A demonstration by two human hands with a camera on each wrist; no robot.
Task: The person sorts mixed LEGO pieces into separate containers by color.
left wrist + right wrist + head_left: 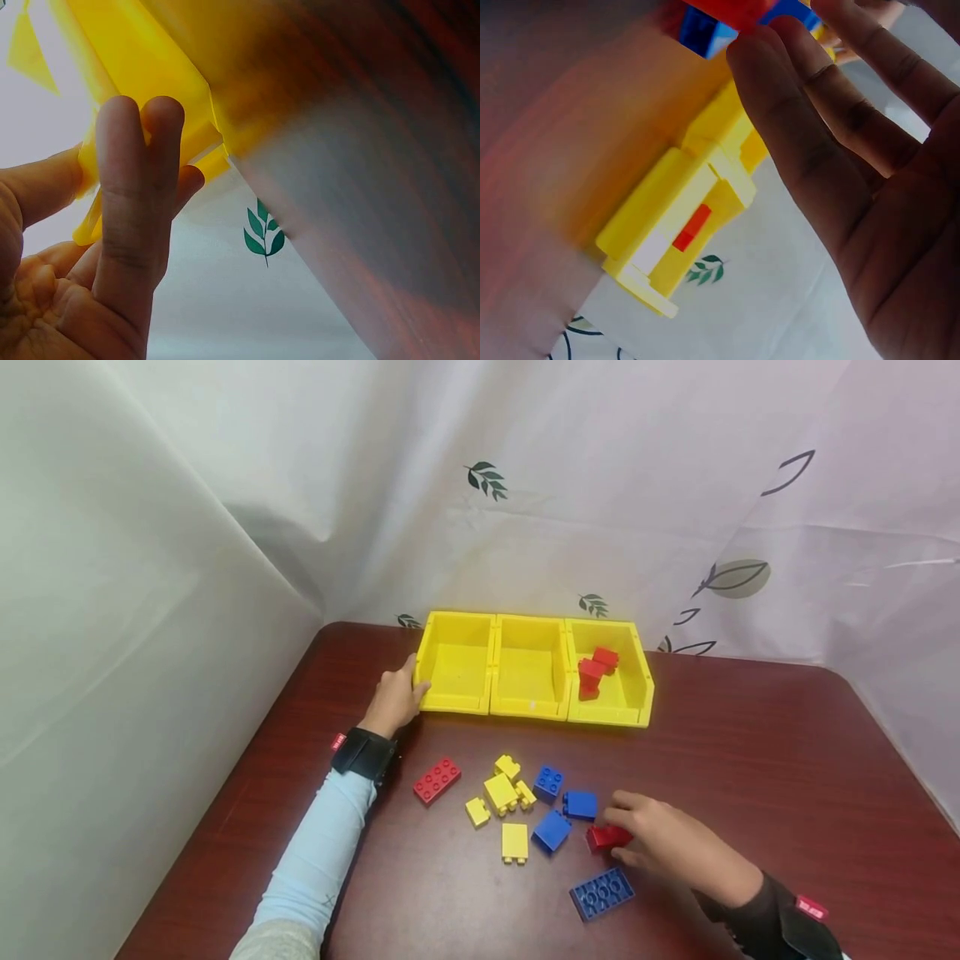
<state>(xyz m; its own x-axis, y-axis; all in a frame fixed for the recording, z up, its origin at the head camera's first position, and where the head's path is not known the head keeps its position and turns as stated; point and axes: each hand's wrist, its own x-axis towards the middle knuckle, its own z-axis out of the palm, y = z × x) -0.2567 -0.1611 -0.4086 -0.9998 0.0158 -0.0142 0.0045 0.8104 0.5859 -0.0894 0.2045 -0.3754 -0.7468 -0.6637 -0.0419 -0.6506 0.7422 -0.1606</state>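
The right hand [663,839] had its grip pinching a red brick [606,838] on the bench [420,893] near blue bricks [552,832], where a sideways lift risked knocking those astray, while the left hand [395,697] pinched the yellow bins [528,672] at their left end, which a tug could skew.

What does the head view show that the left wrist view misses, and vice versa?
Only the head view shows the right hand on a red brick, plus blue bricks and yellow bricks. Only the left wrist view shows the palm side of the left hand. Both show that hand gripping a yellow bin, the table and leaf-printed cloth.
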